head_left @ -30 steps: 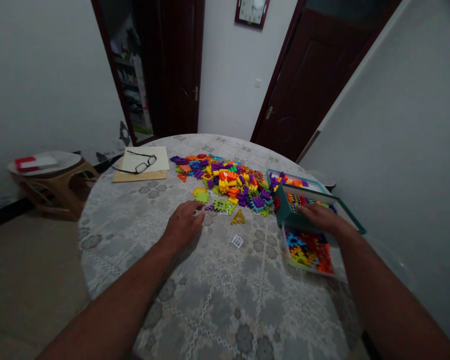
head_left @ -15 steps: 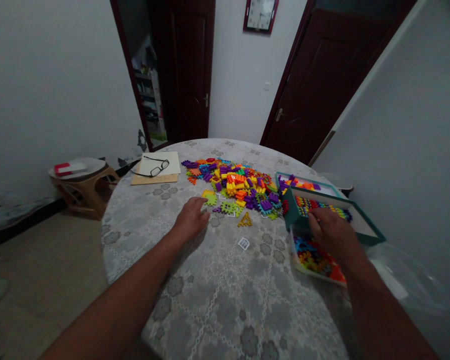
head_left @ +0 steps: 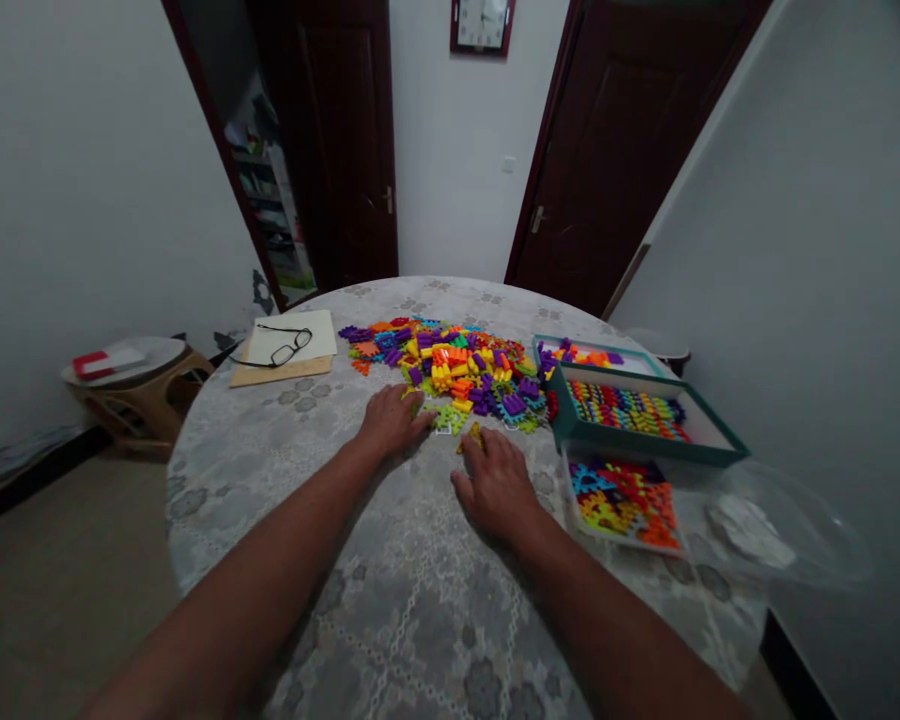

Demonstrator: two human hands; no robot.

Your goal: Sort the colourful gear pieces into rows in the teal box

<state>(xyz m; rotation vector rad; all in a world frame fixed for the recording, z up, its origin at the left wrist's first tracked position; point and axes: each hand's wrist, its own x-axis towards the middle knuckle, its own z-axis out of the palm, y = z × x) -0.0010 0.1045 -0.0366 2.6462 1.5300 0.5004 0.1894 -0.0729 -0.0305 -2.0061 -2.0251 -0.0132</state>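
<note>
Right hand (head_left: 495,483) quit teal box (head_left: 622,441), now flat by yellow piece (head_left: 474,433); left hand (head_left: 394,420) flat; grips released.

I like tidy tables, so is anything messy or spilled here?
Yes: a heap of colourful plastic pieces lies loose on the table, outside the teal box and the clear tray. The left hand and right hand rest at its near edge.

Block pile (head_left: 457,370) lies between glasses (head_left: 281,348) and box (head_left: 630,443).
</note>
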